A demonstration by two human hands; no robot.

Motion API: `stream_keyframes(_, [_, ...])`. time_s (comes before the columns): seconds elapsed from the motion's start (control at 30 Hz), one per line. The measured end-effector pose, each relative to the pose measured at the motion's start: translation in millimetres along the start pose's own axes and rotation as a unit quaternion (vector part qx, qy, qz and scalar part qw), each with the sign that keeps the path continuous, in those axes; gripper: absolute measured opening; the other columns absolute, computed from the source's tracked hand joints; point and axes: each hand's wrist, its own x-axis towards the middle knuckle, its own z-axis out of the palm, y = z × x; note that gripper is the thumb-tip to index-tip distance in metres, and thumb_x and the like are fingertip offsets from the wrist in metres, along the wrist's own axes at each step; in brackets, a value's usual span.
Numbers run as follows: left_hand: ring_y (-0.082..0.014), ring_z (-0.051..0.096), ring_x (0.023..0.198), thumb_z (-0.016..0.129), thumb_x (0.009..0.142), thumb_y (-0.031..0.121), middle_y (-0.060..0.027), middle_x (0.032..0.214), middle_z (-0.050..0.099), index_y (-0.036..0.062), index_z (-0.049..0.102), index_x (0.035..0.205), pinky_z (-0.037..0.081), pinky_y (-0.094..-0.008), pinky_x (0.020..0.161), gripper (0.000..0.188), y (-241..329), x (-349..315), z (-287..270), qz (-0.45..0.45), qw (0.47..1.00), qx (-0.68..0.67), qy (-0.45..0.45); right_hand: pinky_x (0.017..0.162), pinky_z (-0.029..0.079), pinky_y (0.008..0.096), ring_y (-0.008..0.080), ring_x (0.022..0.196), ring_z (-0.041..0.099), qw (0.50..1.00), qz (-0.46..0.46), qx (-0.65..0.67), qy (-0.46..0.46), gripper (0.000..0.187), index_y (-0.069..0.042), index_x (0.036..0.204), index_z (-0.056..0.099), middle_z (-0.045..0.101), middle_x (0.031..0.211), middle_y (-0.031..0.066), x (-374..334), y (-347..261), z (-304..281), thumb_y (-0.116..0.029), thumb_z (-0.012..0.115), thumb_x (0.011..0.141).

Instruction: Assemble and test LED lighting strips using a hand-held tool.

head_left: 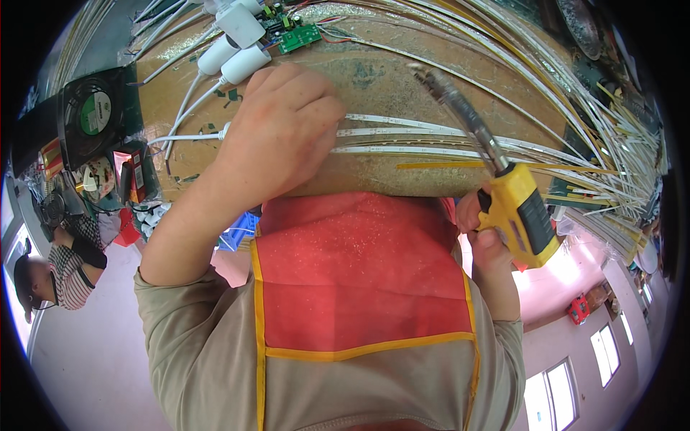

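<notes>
You are gripping a yellow pistol-shaped tool [512, 197], its tip raised, in your closed right hand [491, 251]. Your left hand [296, 126] is curling over white strips [392, 131] on the table [366, 174], apparently steadying them; hidden fingertips are leaving any pinch unclear. Next is seemingly calling for careful tip placement.

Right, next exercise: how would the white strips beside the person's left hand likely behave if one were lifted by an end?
The white strips look thin and curve gently, so one would probably flex or sag. Being narrow, each is likely light for its length. They lie close together, so lifting one may drag its neighbours.
</notes>
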Motion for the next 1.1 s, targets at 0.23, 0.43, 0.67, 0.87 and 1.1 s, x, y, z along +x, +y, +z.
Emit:
stream_keyframes(0.23, [-0.0288, 0.061, 0.096, 0.074, 0.074, 0.004, -0.0051, 0.097, 0.064, 0.0089, 0.069, 0.089, 0.047, -0.0403, 0.088, 0.017, 0, 0, -1, -0.006, 1.0, -0.003, -0.007, 0.054, 0.04, 0.031, 0.0139, 0.058, 0.047, 0.997, -0.048, 0.014, 0.058, 0.077, 0.001, 0.14, 0.047, 0.047, 0.071, 0.0012, 25, -9, -1, -0.048, 0.078, 0.088])
stream_keyframes(0.43, [-0.0285, 0.061, 0.096, 0.074, 0.074, 0.004, -0.0048, 0.097, 0.065, 0.0088, 0.069, 0.089, 0.048, -0.04, 0.088, 0.016, -1, -1, -1, -0.004, 1.0, -0.001, -0.004, 0.055, 0.042, 0.031, 0.0143, 0.059, 0.048, 0.994, -0.067, 0.05, 0.069, 0.077, 0.003, 0.141, 0.046, 0.048, 0.071, 0.003, 29, -2, -4, -0.044, 0.078, 0.088])
stream_keyframes(0.67, [-0.0284, 0.061, 0.096, 0.074, 0.075, 0.004, -0.0049, 0.097, 0.065, 0.0083, 0.069, 0.088, 0.048, -0.0402, 0.087, 0.015, 0, 0, -2, -0.005, 1.0, 0.001, -0.007, 0.059, 0.043, 0.0303, 0.0146, 0.064, 0.049, 0.991, -0.059, 0.103, 0.057, 0.081, 0.006, 0.143, 0.043, 0.051, 0.074, 0.0041, 29, 0, -7, -0.039, 0.081, 0.088])
stream_keyframes(0.87, [-0.0282, 0.061, 0.096, 0.074, 0.075, 0.004, -0.0049, 0.097, 0.065, 0.0081, 0.07, 0.089, 0.048, -0.0399, 0.087, 0.015, 1, 0, -2, -0.005, 1.0, 0.005, -0.007, 0.059, 0.043, 0.0302, 0.0148, 0.064, 0.05, 0.991, -0.068, 0.105, 0.053, 0.079, 0.006, 0.142, 0.044, 0.051, 0.074, 0.0042, 30, 0, -7, -0.039, 0.081, 0.088])
stream_keyframes(1.1, [-0.0288, 0.062, 0.096, 0.075, 0.075, 0.005, -0.0051, 0.099, 0.066, 0.0085, 0.071, 0.093, 0.048, -0.0407, 0.087, 0.019, 3, -3, -6, -0.015, 1.0, 0.021, -0.005, 0.059, 0.044, 0.0302, 0.0151, 0.063, 0.05, 0.991, -0.072, 0.105, 0.048, 0.079, 0.006, 0.142, 0.044, 0.051, 0.073, 0.0045, 31, 1, -8, -0.039, 0.081, 0.088])
